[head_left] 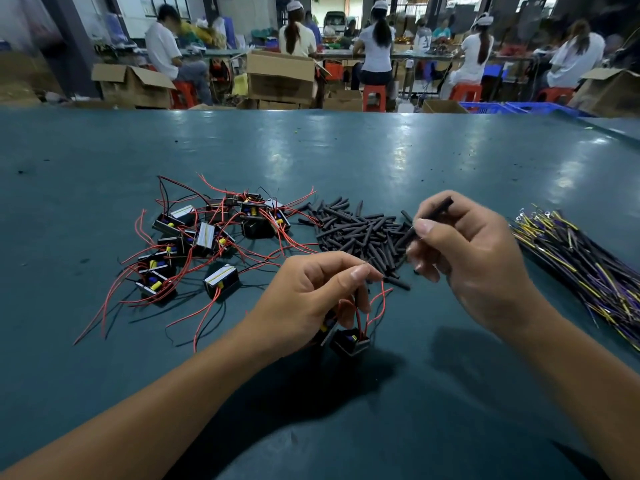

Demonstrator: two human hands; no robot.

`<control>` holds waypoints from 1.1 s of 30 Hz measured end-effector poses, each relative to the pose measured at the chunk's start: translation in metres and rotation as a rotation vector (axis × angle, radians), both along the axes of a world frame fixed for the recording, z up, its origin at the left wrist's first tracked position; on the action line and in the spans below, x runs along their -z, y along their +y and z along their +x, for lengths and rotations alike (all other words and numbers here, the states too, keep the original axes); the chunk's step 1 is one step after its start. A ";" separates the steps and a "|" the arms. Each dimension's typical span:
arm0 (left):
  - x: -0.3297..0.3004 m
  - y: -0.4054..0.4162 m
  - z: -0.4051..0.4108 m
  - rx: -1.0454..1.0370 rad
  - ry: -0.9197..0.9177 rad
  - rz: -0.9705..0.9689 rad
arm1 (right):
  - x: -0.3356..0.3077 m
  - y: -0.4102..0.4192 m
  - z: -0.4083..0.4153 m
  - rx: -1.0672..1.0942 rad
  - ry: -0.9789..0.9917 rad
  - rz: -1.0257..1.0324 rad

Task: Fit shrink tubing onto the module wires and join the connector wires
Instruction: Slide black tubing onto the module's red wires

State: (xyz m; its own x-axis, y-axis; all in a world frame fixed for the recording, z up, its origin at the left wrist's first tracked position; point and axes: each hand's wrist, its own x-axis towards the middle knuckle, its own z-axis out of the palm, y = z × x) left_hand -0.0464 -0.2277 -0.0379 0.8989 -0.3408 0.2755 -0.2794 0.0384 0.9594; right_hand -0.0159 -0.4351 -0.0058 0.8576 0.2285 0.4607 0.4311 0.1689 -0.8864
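left hand (313, 299) pinches red wires (375, 304) of module (349, 341) dangling just above bench (415, 150). right hand (464, 252) grips shrink tube (431, 218) (black, angled). risk: frayed wire tip catches tube mouth, strands splay; module swings loose.

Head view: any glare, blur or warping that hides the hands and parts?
Head view: overhead lamps leave pale glare patches on the far green table; people behind are blurred; wide-angle lens bows the table edge; left hand, right hand, tubing pile and modules are sharp; soft shadows fall under both hands.
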 end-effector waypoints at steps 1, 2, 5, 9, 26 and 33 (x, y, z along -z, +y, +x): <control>0.000 0.000 0.000 0.004 -0.005 0.011 | -0.002 0.002 -0.004 -0.019 -0.029 0.035; 0.000 0.000 -0.001 0.007 -0.010 0.014 | -0.003 0.003 -0.007 -0.020 -0.059 0.048; 0.000 0.001 -0.002 0.003 -0.019 0.021 | -0.004 0.008 -0.013 0.007 -0.133 0.004; -0.001 0.000 -0.003 -0.013 -0.028 0.028 | -0.002 0.011 -0.018 0.008 -0.162 -0.085; -0.003 -0.002 -0.004 -0.024 -0.034 0.004 | 0.003 0.013 -0.020 0.010 -0.180 -0.172; 0.003 -0.001 -0.001 -0.031 -0.038 0.012 | 0.006 0.013 -0.018 0.070 -0.186 -0.199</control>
